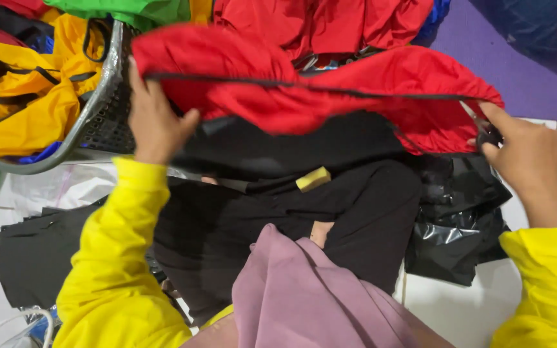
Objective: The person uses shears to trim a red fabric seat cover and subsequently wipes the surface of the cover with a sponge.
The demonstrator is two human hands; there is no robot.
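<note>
Red garment [304,96] – gripped by left hand [153,119], right hand [527,154] | white tiled floor [449,306] – purple mat [517,71]

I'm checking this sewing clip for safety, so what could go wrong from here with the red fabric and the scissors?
The right hand holds small scissors right at the edge of the red fabric, so a slip might nick the cloth or a finger. The left hand stretches the fabric beside a metal basket rim, where the cloth could snag. A small yellow block resting on the lap may slide off.
</note>
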